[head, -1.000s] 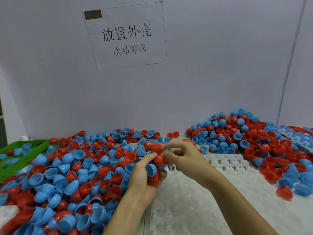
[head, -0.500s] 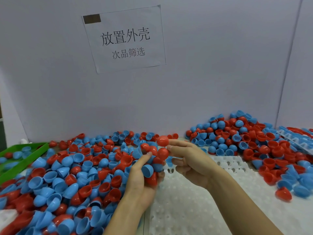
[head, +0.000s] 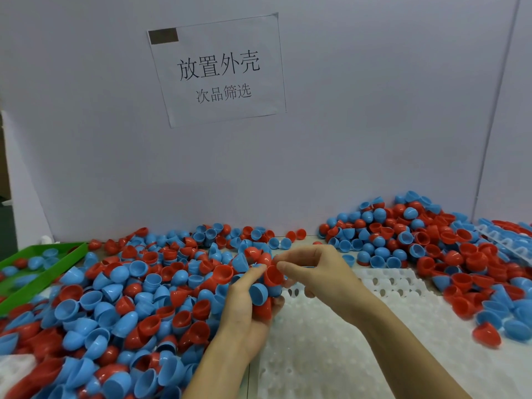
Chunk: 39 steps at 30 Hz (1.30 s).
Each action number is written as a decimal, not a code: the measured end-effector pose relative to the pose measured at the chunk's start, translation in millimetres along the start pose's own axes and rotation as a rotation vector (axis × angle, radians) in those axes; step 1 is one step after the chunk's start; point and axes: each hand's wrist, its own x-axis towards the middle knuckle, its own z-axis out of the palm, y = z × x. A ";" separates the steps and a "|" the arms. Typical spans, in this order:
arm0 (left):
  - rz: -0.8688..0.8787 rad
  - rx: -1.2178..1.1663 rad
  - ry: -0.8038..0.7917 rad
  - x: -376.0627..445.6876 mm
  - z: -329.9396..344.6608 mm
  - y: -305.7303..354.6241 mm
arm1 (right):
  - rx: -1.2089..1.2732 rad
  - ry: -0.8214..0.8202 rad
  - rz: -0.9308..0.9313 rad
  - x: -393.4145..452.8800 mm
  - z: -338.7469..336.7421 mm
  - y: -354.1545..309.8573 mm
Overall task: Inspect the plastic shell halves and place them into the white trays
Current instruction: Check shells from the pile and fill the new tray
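Head view: left hand (head: 244,309) cups several shells, fingers curled; right hand (head: 313,272) pinches red shell (head: 273,276) above white tray (head: 331,347). Shell heaps (head: 121,298) flank tray; green bin (head: 34,277) far left; wall behind.

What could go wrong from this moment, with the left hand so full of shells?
1. The left hand cradles several shell halves at once; a blue shell half sits at the edge of the palm and could slip out.
2. The right hand pinches a red shell half in the cluster; pulling it may dislodge its neighbours.
3. Loose shells crowd the white tray, so dropped ones could land uninspected in it.
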 end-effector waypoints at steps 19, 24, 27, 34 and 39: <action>0.026 -0.017 0.006 10.1 -2.4 -4.6 | -0.745 0.301 0.065 35.9 -97.8 37.4; 0.022 -0.023 0.004 10.9 -1.4 -5.5 | -0.883 0.276 0.140 38.0 -97.2 78.9; 0.030 -0.022 0.015 11.0 -2.3 -5.3 | -0.931 0.268 0.144 40.7 -88.8 90.0; 0.010 -0.020 0.007 10.7 -3.0 -5.9 | -0.887 0.233 0.132 37.3 -88.8 86.5; -0.008 -0.051 -0.029 8.7 -2.6 -4.2 | -0.895 0.241 0.078 32.4 -93.4 66.2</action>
